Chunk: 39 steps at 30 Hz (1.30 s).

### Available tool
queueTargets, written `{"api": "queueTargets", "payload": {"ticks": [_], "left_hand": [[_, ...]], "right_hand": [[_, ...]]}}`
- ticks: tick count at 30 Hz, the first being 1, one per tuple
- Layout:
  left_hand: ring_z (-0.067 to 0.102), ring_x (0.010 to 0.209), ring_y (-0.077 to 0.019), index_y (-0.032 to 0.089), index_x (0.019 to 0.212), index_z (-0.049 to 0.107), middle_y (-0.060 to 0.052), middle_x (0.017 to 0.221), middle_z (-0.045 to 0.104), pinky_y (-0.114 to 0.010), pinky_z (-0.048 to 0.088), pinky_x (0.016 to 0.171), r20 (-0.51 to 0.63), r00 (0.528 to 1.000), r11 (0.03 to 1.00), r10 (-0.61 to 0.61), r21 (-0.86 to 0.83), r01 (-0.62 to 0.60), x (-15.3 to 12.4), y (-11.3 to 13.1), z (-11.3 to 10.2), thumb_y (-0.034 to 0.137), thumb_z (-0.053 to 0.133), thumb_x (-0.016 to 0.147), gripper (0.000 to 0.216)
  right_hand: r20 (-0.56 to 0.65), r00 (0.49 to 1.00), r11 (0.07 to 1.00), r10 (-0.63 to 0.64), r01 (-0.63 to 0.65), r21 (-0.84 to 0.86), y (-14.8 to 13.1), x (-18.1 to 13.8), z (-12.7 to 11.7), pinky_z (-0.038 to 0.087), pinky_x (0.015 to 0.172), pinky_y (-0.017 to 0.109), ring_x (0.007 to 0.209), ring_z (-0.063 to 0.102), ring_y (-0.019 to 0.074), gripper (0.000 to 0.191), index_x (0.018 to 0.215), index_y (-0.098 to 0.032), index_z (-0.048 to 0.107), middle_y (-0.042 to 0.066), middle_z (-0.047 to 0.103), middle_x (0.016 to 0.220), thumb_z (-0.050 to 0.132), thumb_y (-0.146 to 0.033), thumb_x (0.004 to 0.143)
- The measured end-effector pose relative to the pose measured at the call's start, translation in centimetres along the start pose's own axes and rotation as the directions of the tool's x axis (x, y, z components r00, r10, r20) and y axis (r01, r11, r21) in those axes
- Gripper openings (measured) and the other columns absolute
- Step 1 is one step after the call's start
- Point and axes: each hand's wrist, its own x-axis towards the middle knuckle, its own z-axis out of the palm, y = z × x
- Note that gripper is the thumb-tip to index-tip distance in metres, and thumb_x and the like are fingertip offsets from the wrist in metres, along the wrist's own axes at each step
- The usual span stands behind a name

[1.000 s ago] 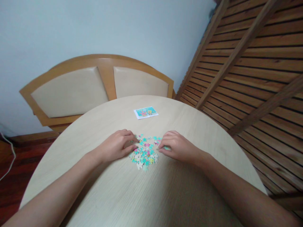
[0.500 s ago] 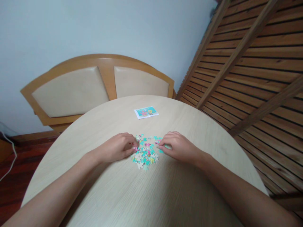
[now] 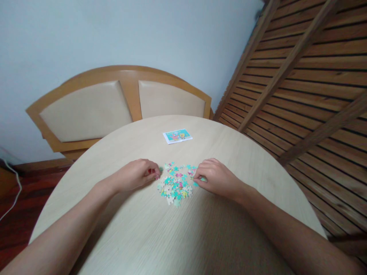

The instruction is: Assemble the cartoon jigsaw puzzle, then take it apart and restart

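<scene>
A small heap of loose puzzle pieces, teal, pink and white, lies in the middle of a round pale wooden table. My left hand rests at the heap's left edge, its fingers curled and pinched on a pink piece at the fingertips. At the heap's right edge my right hand lies knuckles up, fingers curled down onto the pieces; a teal piece shows under its fingertips. Both forearms lie across the table.
A small printed picture card lies farther back on the table. Behind the table stands a wooden bench with two cream cushioned backs. A slatted wooden wall runs along the right. A white cable hangs at the left.
My left hand has drawn back a little to the left out of the heap, its fingers closing into a pinch. The right hand has barely shifted.
</scene>
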Motion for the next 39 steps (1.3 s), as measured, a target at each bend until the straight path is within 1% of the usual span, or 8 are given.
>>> {"api": "queueTargets", "payload": {"ticks": [7, 10, 12, 17, 21, 27, 34, 39], "left_hand": [[0.066, 0.078, -0.0175, 0.023, 0.091, 0.075, -0.003, 0.086, 0.073, -0.027, 0.049, 0.071, -0.01, 0.998, 0.998, 0.06, 0.035, -0.059, -0.1, -0.9, 0.4, 0.025, 0.052, 0.094, 0.023], [0.066, 0.079, -0.0177, 0.022, 0.089, 0.073, -0.003, 0.086, 0.072, -0.028, 0.048, 0.071, -0.003, 0.998, 0.997, 0.061, 0.05, -0.061, -0.1, -1.1, 0.4, 0.024, 0.052, 0.094, 0.022], [0.065, 0.079, -0.018, 0.022, 0.089, 0.073, -0.003, 0.087, 0.071, -0.028, 0.047, 0.07, -0.009, 0.998, 0.997, 0.057, 0.057, -0.057, 0.0, -0.8, 0.4, 0.024, 0.053, 0.095, 0.021], [0.066, 0.092, -0.0203, 0.023, 0.111, 0.071, -0.006, 0.102, 0.071, -0.031, 0.052, 0.081, -0.081, 0.993, 0.996, 0.09, 0.007, -0.089, 0.2, 0.5, 0.9, 0.037, 0.057, 0.098, 0.023], [0.065, 0.1, -0.0224, 0.022, 0.111, 0.07, -0.007, 0.106, 0.07, -0.033, 0.052, 0.086, -0.044, 0.987, 0.988, 0.153, 0.001, -0.153, 0.5, 1.1, 1.7, 0.035, 0.059, 0.098, 0.022], [0.063, 0.099, -0.022, 0.021, 0.109, 0.069, -0.006, 0.103, 0.069, -0.034, 0.051, 0.087, -0.059, 0.986, 0.987, 0.159, -0.013, -0.16, 0.7, 0.8, 2.2, 0.03, 0.057, 0.099, 0.017], [0.061, 0.081, -0.017, 0.02, 0.095, 0.07, -0.003, 0.089, 0.069, -0.028, 0.048, 0.074, -0.03, 0.993, 0.982, 0.116, -0.149, -0.119, 0.7, 1.3, 2.2, 0.03, 0.054, 0.1, 0.02], [0.062, 0.074, -0.0158, 0.02, 0.097, 0.07, -0.002, 0.088, 0.071, -0.026, 0.047, 0.069, -0.088, 0.995, 0.972, -0.055, -0.231, 0.033, 0.8, 1.2, 2.1, 0.036, 0.055, 0.099, 0.023]], "right_hand": [[0.004, 1.0, 0.997, -0.013, 0.013, 0.072, -0.6, 0.1, -0.3, 0.043, 0.081, 0.034, 0.083, 0.065, 0.0193, 0.013, 0.083, -0.021, 0.074, 0.003, 0.074, 0.082, 0.065, -0.022, 0.092], [0.011, 0.999, 0.989, -0.045, 0.043, 0.139, -1.0, 0.0, -0.1, 0.044, 0.086, 0.036, 0.091, 0.065, 0.0206, 0.012, 0.093, -0.023, 0.076, 0.004, 0.075, 0.092, 0.07, -0.032, 0.091], [0.026, 0.997, 0.985, -0.068, 0.063, 0.158, -1.2, -0.1, 0.2, 0.044, 0.089, 0.037, 0.097, 0.064, 0.0222, 0.018, 0.101, -0.023, 0.077, 0.005, 0.075, 0.099, 0.073, -0.037, 0.09], [0.057, 0.992, 0.978, -0.116, 0.104, 0.182, -1.4, -0.3, 0.8, 0.046, 0.092, 0.038, 0.101, 0.063, 0.0234, 0.025, 0.112, -0.024, 0.076, 0.007, 0.073, 0.105, 0.07, -0.038, 0.091], [0.053, 0.991, 0.974, -0.126, 0.113, 0.196, -1.5, -0.2, 0.9, 0.046, 0.093, 0.039, 0.101, 0.064, 0.0232, 0.022, 0.109, -0.023, 0.076, 0.007, 0.074, 0.104, 0.07, -0.035, 0.092], [0.051, 0.988, 0.963, -0.143, 0.127, 0.239, -1.2, 0.0, 0.9, 0.044, 0.096, 0.038, 0.101, 0.065, 0.0222, 0.016, 0.098, -0.023, 0.077, 0.004, 0.077, 0.095, 0.071, -0.036, 0.092], [0.093, 0.989, 0.938, -0.113, 0.075, 0.339, -0.9, 0.3, 0.6, 0.043, 0.09, 0.034, 0.096, 0.062, 0.0218, 0.016, 0.09, -0.021, 0.078, 0.002, 0.077, 0.088, 0.074, -0.037, 0.09], [0.149, 0.985, 0.927, -0.093, 0.031, 0.375, -0.9, 0.3, 0.1, 0.043, 0.089, 0.032, 0.095, 0.062, 0.0207, 0.014, 0.09, -0.022, 0.079, 0.001, 0.078, 0.089, 0.074, -0.035, 0.09]]}}
